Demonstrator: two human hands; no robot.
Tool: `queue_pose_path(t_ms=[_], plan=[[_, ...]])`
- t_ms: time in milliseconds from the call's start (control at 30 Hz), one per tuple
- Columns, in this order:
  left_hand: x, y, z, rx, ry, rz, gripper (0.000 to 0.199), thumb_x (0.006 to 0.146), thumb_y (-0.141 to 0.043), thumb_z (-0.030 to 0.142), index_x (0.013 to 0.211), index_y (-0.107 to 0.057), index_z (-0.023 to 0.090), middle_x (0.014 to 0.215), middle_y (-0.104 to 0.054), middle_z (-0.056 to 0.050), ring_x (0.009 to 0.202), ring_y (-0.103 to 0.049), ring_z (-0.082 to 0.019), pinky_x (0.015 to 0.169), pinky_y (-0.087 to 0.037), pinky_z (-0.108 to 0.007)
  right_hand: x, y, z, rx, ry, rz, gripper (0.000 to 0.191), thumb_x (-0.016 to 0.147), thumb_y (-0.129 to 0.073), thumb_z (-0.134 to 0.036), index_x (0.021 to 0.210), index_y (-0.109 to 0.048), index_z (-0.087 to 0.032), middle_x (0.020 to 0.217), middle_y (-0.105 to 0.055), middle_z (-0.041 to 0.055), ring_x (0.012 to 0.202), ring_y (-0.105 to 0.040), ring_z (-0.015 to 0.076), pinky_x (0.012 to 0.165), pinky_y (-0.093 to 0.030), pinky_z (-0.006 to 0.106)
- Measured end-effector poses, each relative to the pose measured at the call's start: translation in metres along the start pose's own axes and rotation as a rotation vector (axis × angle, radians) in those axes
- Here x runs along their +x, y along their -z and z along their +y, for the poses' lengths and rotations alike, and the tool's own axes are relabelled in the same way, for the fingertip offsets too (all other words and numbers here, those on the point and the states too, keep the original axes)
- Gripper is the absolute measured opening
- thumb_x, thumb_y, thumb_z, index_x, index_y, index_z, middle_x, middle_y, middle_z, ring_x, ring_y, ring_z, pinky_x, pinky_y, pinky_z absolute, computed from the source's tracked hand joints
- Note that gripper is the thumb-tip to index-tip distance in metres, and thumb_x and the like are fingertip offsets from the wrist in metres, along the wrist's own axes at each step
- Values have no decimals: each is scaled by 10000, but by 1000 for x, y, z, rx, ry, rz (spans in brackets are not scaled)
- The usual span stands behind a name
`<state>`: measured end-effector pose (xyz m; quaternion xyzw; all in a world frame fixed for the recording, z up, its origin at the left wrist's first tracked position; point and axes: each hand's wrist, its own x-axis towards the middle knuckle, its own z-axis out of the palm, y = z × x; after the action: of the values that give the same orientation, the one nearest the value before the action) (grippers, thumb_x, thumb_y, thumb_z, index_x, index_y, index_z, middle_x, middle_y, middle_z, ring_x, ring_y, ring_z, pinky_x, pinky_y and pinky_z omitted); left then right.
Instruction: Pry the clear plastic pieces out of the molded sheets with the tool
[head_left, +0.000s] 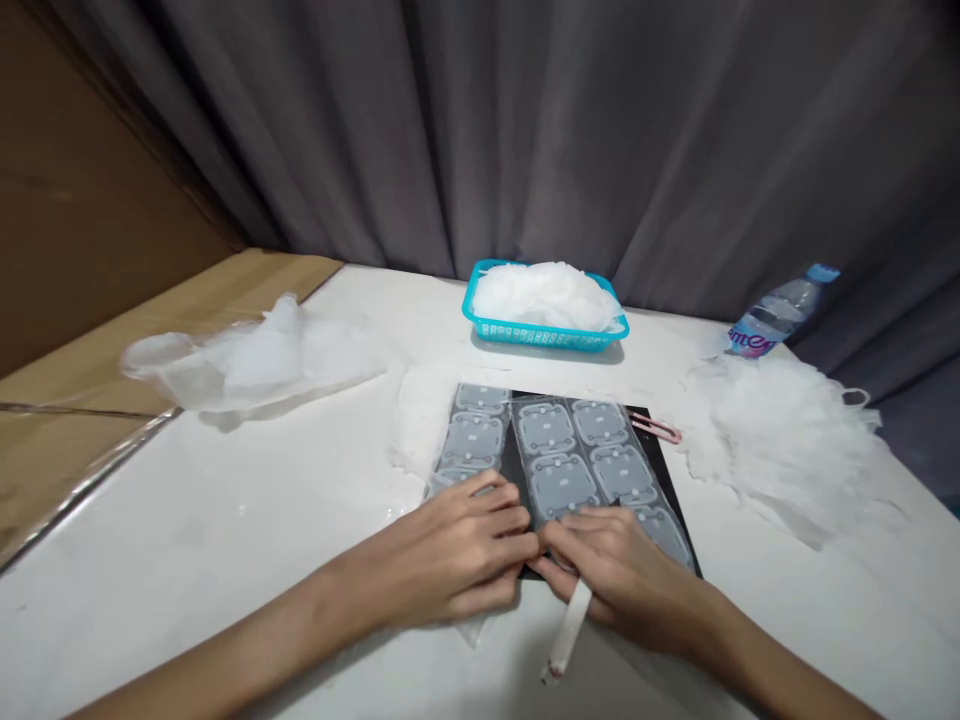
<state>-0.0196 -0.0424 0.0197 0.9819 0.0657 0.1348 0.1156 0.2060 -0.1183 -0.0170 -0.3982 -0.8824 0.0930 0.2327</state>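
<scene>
Board (514, 455), black: lying under wide grey-panelled sheet (564, 480) at right, narrower strip (474, 440) at left. Apparently showing sheet and strip parted by gap, leaving panels joined within each. Left hand (465, 545), at board's near edge: curling fingers, concealing any grip; cannot tell. Right hand (611, 560), likewise: closing fingers around white stick (568, 635).

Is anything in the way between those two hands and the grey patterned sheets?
No, nothing visible is. The left hand overlaps the near part of the left grey sheet; the right hand, holding a white stick, overlaps the right grey sheet.
</scene>
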Motion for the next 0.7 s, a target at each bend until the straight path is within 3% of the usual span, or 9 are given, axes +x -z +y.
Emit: queue_pose_path(t_ms=[100,267,433,500,567,633,700], plan=[[0,-5,2,87,-16,28,106,918,-544,128,845,-533,205,802,-616,-27,784,-527,-227,850,-382,-368,4,-2,-3,-16,40,33,259,1077,-429,-204,843,-540,-210,655,-607,-22,572,-534,140,617,-334,279],[0,-2,-9,47,120,-7,215,909,-577,143,759,-442,220,729,-561,-3,750,-505,-218,773,-382,-362,6,4,-12,-153,265,142,313,1090,-445,-165,796,-548,-192,633,-584,-29,573,-533,131,612,-346,299],[-18,44,-45,-155,364,-20,259,1002,-526,242,752,-472,201,751,-526,0,739,-495,-190,752,-402,-325,2,-7,-24,-204,425,204,337,1100,-437,-244,825,-618,-172,607,-562,-39,525,-497,114,540,-366,291],[-29,67,-55,-424,490,-78,303,1056,-500,371,820,-550,188,813,-576,-8,764,-543,-176,728,-433,-293,2,-13,-27,-228,413,251,359,1088,-435,-222,774,-603,-182,572,-542,-40,516,-503,118,511,-352,298],[-37,82,-62,-728,508,-107,378,1060,-488,512,933,-616,179,853,-633,-26,777,-603,-179,729,-479,-291,4,-15,-30,-208,382,265,365,1100,-428,-247,788,-610,-192,569,-554,-42,527,-534,124,503,-358,302],[-41,84,-70,-842,528,19,463,1068,-418,579,1040,-635,170,930,-678,-65,836,-656,-203,790,-527,-328,6,-11,-33,-183,349,267,334,1125,-400,-303,949,-666,-202,620,-615,-47,531,-559,121,502,-375,295],[-45,73,-81,-614,667,225,470,1082,-365,568,1115,-629,180,1078,-686,-101,980,-669,-235,903,-534,-375,7,-5,-36,-190,314,285,321,1134,-381,-367,1170,-668,-228,732,-701,-35,568,-612,122,534,-421,278]])
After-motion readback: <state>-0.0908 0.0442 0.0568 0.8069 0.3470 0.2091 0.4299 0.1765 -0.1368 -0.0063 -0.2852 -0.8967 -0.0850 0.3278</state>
